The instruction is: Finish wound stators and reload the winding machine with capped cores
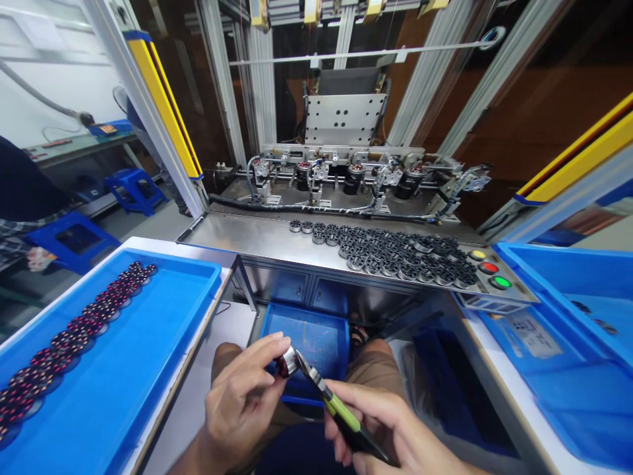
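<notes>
Each hand's grip is occupied: the left hand (240, 399) pinches a small round metal part (291, 360) between thumb and fingertips, and the right hand (390, 414) wraps round the green-and-black handles of a pair of pliers (340, 408). That part is held up low in front of the metal surface (232, 234), seen against the lower blue bin (316, 333), with the pliers' tips at its rim; whether they bite on anything there is too small to tell.

Work on this piece looks underway rather than finished, judging by the tool at its edge. Red-wound parts (74, 338) lie in a long band along the blue tray (138, 356) on the left; whether these are done or waiting cannot be told. Many dark round parts (405, 254) are massed on the metal surface, so much seems left to handle.

The left grip is about as wide as the part itself; the right one is curled closely, its fingers partly hiding how far apart the handles stand.
</notes>
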{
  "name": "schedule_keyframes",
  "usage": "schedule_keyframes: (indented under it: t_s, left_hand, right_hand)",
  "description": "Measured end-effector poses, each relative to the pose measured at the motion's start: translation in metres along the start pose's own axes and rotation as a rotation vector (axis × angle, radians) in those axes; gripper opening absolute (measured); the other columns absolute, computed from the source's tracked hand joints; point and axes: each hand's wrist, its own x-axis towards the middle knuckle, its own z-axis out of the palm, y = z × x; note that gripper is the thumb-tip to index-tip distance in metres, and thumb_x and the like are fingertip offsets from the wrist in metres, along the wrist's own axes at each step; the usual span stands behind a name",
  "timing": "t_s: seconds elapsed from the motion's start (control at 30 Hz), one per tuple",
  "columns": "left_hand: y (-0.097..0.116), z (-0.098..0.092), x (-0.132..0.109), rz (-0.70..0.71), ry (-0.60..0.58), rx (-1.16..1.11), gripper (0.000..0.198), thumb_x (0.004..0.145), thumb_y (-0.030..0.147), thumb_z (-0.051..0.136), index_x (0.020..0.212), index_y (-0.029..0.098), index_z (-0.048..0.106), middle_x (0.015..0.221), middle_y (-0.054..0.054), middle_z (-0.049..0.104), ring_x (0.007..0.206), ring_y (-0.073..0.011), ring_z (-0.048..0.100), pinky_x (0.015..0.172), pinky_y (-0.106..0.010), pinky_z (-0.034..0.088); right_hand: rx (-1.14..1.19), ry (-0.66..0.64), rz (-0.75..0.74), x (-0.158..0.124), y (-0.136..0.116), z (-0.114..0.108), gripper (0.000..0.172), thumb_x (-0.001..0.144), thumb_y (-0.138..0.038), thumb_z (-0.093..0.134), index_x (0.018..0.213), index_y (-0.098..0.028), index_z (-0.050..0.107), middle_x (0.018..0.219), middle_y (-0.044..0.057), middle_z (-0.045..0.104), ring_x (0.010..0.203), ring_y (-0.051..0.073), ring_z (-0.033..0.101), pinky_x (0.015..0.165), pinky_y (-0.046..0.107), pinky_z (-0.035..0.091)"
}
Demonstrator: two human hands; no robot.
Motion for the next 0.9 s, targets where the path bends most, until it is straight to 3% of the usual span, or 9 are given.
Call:
schedule_keyframes:
  t_s: [0.17,0.47,0.67,0.9]
  left_hand:
    - [-0.001,0.001,-0.001,0.046,0.02,0.018,0.036,0.075,-0.01,0.063,0.096,0.017,0.052,0.102,-0.012,0.078,0.105,-0.0213,0.071,0.093,-0.034,0.059]
    - [-0.003,-0.003,-0.003,0.047,-0.028,0.043,0.034,0.076,-0.01,0.062,0.096,0.015,0.052,0.102,-0.013,0.077,0.108,-0.0202,0.07,0.095,-0.034,0.058]
    - [-0.004,-0.001,-0.004,0.042,-0.028,0.043,0.036,0.076,-0.011,0.063,0.098,0.015,0.053,0.103,-0.012,0.076,0.108,-0.0205,0.07,0.095,-0.035,0.059]
    - [-0.007,0.0,-0.001,0.149,0.003,0.113,0.044,0.076,-0.009,0.067,0.115,0.011,0.059,0.11,-0.011,0.073,0.106,-0.0191,0.07,0.094,-0.032,0.059]
  right_hand:
    - [-0.004,-0.006,0.101,0.006,-0.009,0.001,0.051,0.082,-0.017,0.059,0.133,-0.022,0.056,0.092,0.006,0.063,0.076,0.014,0.062,0.072,0.029,0.054]
    - [-0.058,0.001,0.152,0.01,-0.018,0.004,0.052,0.075,-0.012,0.054,0.126,-0.018,0.061,0.086,0.004,0.061,0.071,0.013,0.059,0.069,0.027,0.052]
    - [-0.287,0.031,0.149,0.018,-0.023,0.003,0.044,0.073,-0.011,0.052,0.112,-0.013,0.07,0.068,0.0,0.058,0.064,0.012,0.054,0.065,0.024,0.047]
    - [-0.209,0.193,0.222,0.013,-0.009,-0.008,0.058,0.079,-0.028,0.061,0.135,-0.013,0.056,0.099,0.01,0.068,0.091,0.021,0.064,0.09,0.035,0.051]
